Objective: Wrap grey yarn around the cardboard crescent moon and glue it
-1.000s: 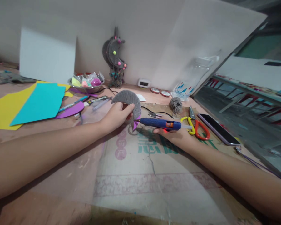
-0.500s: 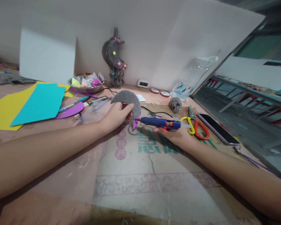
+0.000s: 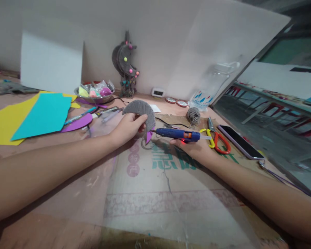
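Observation:
A crescent moon [image 3: 142,108] wrapped in grey yarn is pinched between the thumb and fingers of my left hand [image 3: 134,123]. Its lower tip shows bare purple [image 3: 149,137], and a loose strand of grey yarn [image 3: 144,146] curls beneath it. My right hand [image 3: 188,147] grips a blue hot glue gun [image 3: 177,134] with a red light glowing on it. The gun's nozzle points left and is at the edge of the purple tip; whether it touches I cannot tell. A clear glue stick [image 3: 205,137] pokes out of the gun's back end.
Cardboard [image 3: 145,204] covers the table ahead of me. To the right lie orange-handled scissors [image 3: 222,143], yellow-handled pliers [image 3: 210,136], a phone [image 3: 239,141] and a grey yarn ball [image 3: 193,117]. Behind stand a bottle [image 3: 209,86] and a decorated moon [image 3: 124,60]. Coloured sheets [image 3: 44,116] lie left.
The view has shifted very slightly. Both hands keep their holds, and the glue gun's nozzle has stayed by the purple tip.

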`<move>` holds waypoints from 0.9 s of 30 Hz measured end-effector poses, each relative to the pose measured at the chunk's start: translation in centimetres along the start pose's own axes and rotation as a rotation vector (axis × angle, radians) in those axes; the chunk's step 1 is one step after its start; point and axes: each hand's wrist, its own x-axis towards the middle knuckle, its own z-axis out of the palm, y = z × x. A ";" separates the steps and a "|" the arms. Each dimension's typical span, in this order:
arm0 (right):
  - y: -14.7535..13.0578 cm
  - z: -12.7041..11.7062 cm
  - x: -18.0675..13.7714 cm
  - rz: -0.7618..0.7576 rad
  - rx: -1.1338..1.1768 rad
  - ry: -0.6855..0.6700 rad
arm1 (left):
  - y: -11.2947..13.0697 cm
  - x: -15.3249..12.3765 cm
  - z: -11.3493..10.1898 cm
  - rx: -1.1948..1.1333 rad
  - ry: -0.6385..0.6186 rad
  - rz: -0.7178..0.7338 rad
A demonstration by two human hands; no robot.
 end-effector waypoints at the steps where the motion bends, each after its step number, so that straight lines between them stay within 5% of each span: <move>1: 0.0 0.0 0.0 0.002 -0.004 0.006 | -0.1 0.1 0.0 -0.008 -0.002 0.001; 27: 0.9 -0.2 0.0 0.100 -0.084 0.110 | 0.0 0.1 -0.1 -0.136 -0.021 -0.051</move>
